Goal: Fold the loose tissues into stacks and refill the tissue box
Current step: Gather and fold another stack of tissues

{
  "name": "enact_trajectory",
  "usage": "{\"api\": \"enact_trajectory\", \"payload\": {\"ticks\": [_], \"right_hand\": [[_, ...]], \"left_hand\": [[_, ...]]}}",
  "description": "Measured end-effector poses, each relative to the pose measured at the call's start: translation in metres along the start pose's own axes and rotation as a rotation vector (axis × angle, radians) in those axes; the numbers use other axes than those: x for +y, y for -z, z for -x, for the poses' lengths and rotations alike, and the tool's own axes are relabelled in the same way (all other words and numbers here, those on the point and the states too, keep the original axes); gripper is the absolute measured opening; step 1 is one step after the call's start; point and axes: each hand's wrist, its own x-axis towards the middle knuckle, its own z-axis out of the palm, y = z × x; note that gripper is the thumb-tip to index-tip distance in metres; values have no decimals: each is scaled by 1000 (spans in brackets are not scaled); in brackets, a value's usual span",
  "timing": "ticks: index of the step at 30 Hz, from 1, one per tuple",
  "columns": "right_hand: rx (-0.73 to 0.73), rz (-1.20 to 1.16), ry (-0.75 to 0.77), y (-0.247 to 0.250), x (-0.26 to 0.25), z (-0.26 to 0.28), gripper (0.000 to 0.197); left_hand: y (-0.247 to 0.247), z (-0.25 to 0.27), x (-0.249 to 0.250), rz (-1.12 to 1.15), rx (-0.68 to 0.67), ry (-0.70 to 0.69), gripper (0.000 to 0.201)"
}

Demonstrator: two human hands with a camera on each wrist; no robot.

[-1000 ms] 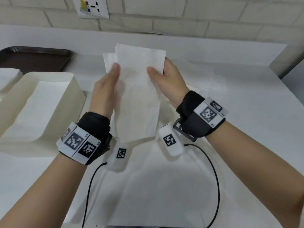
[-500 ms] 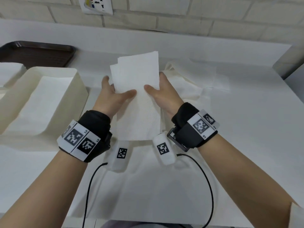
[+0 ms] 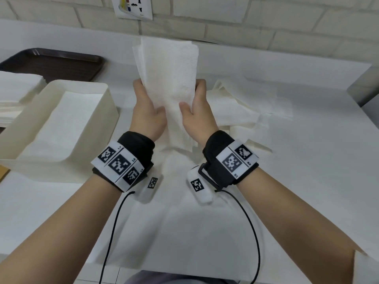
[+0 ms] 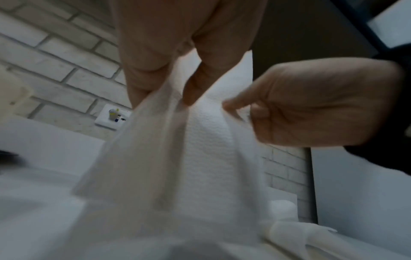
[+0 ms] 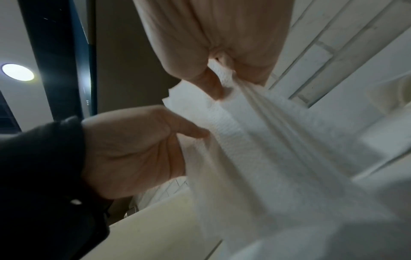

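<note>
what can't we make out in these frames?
- Fingers of the left hand and right hand: head view, behind the held white folded tissue stack.
- Sheet count in that stack: blurred in both wrist views.
- Cream open tissue box: fill depth unclear, near edge washed out.
- Dark brown tray: cut off left.

Fingers of left hand (image 3: 148, 111) and right hand (image 3: 197, 114) hidden behind folded tissue stack (image 3: 170, 83). Dark tray (image 3: 51, 64) and flat tissue pile (image 3: 14, 93) cut by left edge. Wall socket (image 3: 133, 7) cut at top. Left wrist view: lower tissue blurred.
</note>
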Motion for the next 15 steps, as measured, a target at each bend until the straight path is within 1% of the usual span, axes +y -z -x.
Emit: {"api": "enact_trajectory", "payload": {"ticks": [2, 3, 5, 7, 9, 10, 13, 15], "right_hand": [[21, -59, 51, -5, -3, -2, 26], [24, -88, 54, -7, -2, -4, 25], [20, -133, 19, -10, 4, -6, 24], [-28, -149, -63, -10, 11, -6, 24], [-80, -104, -139, -10, 16, -5, 30], [-86, -73, -149, -11, 17, -5, 31], [-49, -54, -106, -14, 14, -8, 23], [-23, -98, -63, -16, 10, -10, 18]], "left_hand": [[-2, -1, 3, 54, 57, -59, 53], [-3, -1, 3, 83, 72, -70, 55], [-4, -2, 0, 135, 86, -39, 64], [-5, -3, -6, 165, 74, 17, 70], [-6, -5, -12, 173, 43, 68, 68], [-7, -6, -15, 168, 37, 80, 64], [-10, -7, -16, 171, 80, 50, 52], [-10, -7, -10, 211, 114, -5, 50]]}}
